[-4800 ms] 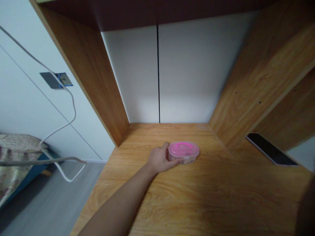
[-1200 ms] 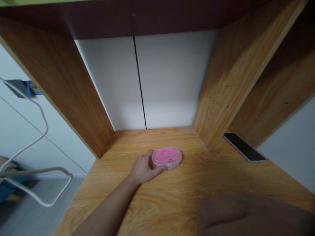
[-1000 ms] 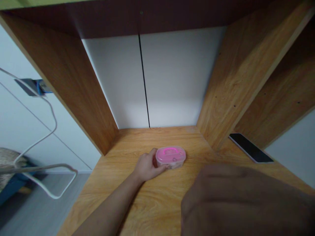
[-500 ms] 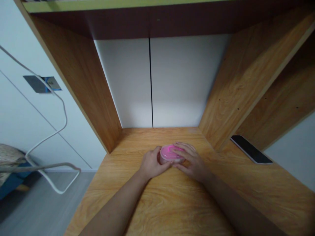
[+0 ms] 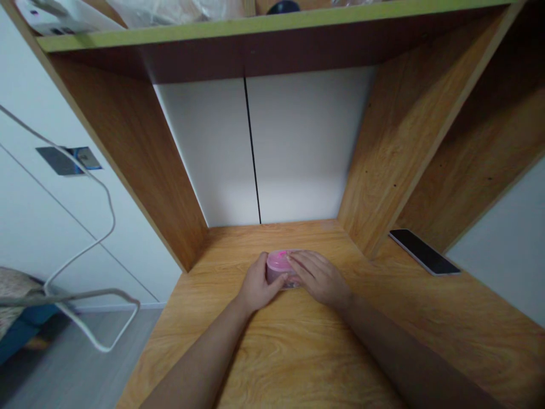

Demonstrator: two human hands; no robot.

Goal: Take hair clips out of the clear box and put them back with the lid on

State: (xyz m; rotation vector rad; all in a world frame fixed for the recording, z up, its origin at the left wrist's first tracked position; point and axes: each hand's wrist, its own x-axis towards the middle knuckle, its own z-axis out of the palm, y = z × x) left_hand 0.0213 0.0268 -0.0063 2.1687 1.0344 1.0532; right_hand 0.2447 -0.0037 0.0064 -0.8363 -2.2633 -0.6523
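A small round plastic container [image 5: 275, 275] with clear sides and a pink lid [image 5: 279, 260] rests on the wooden desktop. My left hand [image 5: 258, 287] is closed around its left side, thumb across the front. My right hand [image 5: 321, 278] covers the right part of the container, its fingers laid together over the lid and its palm curved against the side. The right edge of the container is hidden under that hand. I cannot make out what is inside.
A dark-screened phone [image 5: 423, 253] lies on the desktop [image 5: 298, 352] at the right, beside a wooden upright panel [image 5: 383, 153]. Overhead runs a shelf with a green edge [image 5: 213, 31], holding plastic bags. A white cable [image 5: 110, 204] hangs at the left.
The view has tilted up slightly, showing more of the shelf. My right hand's fingers have drawn together and now lie flatter over the lid. My left hand keeps its hold.
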